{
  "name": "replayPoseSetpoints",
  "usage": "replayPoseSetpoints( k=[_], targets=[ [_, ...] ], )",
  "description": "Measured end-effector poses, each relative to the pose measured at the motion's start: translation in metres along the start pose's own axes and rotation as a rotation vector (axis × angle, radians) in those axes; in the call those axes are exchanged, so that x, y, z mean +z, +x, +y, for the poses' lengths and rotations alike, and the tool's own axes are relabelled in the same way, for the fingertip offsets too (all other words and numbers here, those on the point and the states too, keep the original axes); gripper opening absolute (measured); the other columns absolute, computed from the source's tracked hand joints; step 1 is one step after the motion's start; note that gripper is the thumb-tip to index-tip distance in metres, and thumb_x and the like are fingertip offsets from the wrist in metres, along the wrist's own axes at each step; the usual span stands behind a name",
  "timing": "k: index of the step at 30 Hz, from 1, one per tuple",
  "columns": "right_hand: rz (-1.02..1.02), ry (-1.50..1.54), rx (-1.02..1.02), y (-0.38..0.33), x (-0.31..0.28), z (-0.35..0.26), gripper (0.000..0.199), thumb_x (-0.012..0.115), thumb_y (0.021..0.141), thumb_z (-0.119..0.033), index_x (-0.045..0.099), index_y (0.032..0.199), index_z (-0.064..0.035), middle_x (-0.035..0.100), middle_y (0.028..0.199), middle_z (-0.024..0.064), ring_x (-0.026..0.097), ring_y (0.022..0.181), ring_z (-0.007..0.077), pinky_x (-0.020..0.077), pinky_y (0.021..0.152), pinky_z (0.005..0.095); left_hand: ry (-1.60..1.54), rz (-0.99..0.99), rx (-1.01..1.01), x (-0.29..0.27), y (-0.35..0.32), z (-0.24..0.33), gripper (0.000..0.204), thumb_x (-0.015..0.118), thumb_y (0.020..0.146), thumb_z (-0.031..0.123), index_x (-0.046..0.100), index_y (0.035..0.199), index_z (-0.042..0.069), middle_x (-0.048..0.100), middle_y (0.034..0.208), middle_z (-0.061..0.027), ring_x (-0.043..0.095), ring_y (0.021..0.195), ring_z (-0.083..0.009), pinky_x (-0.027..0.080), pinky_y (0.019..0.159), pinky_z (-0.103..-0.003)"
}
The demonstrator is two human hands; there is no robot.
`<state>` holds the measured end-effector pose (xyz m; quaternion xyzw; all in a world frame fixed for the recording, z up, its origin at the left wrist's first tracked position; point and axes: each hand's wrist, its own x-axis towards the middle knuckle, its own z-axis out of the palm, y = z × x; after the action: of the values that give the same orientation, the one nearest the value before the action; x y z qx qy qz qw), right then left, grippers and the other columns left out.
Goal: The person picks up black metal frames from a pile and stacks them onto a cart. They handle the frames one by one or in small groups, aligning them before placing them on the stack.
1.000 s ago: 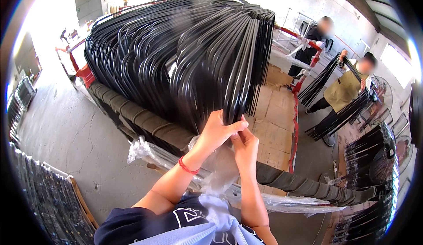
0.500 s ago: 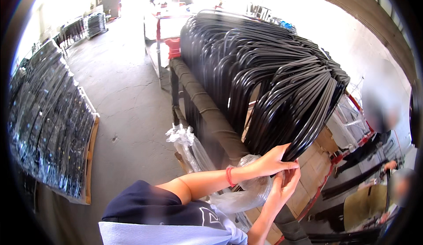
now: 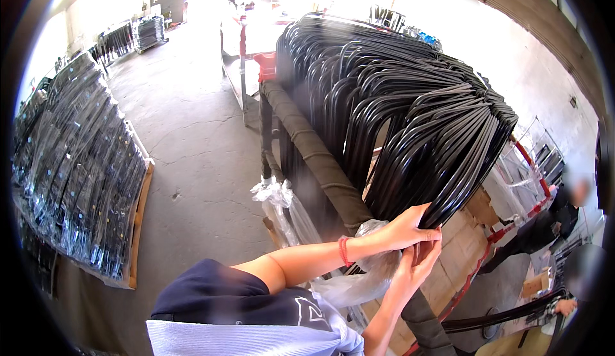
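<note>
A dense row of black bent metal tubes (image 3: 442, 132) hangs over a rack in front of me, their curved ends drooping toward me. My left hand (image 3: 405, 226), with a red bracelet at the wrist, is closed on the lower end of the nearest tube. Just below it, my right hand (image 3: 418, 263) has its thumb and fingers pinched around the same tube end. The tips of both hands meet there, and the fingers partly hide the tube's end. Crumpled clear plastic wrap (image 3: 378, 269) lies under my left wrist, around a wrapped rail (image 3: 320, 157).
Plastic-wrapped black goods (image 3: 80, 170) stand on a wooden pallet (image 3: 139, 228) at left. A red bracket (image 3: 264, 66) tops the rail's far end. Cardboard (image 3: 458, 253) lies under the tubes. At right are a person in dark clothes (image 3: 544, 221) and another person's hand (image 3: 565, 306).
The view has shifted, so the rack and pallet sit slightly farther right. My hands stay together at the tube end. The people at the right edge appear in different positions.
</note>
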<state>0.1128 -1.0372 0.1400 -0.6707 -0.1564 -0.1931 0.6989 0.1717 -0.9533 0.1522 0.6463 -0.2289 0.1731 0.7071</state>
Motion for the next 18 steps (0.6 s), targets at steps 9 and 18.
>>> replayPoseSetpoints(
  k=[9, 18],
  targets=[
    [-0.018, 0.005, 0.009, 0.014, 0.007, -0.003, 0.053, 0.043, 0.078, 0.011, 0.034, 0.128, -0.0005, 0.037, 0.133, 0.0133, 0.037, 0.123, 0.0236, 0.0311, 0.1, 0.0326, -0.111, 0.009, -0.171, -0.011, 0.006, -0.011, 0.008, 0.061, 0.077, 0.003, 0.056, 0.082, -0.001, 0.059, 0.07, -0.0035, 0.058, 0.057, -0.0104, 0.048, 0.051, -0.024],
    [0.167, -0.464, -0.385, 0.047, -0.005, -0.05, 0.039, 0.05, 0.081, -0.003, 0.048, 0.12, -0.0011, 0.041, 0.127, 0.022, 0.041, 0.118, 0.0353, 0.0336, 0.097, 0.0388, -0.149, -0.045, -0.172, 0.007, 0.003, 0.009, 0.016, 0.063, 0.077, 0.005, 0.053, 0.089, 0.002, 0.054, 0.078, 0.0017, 0.049, 0.073, -0.0044, 0.042, 0.064, -0.021]
  ],
)
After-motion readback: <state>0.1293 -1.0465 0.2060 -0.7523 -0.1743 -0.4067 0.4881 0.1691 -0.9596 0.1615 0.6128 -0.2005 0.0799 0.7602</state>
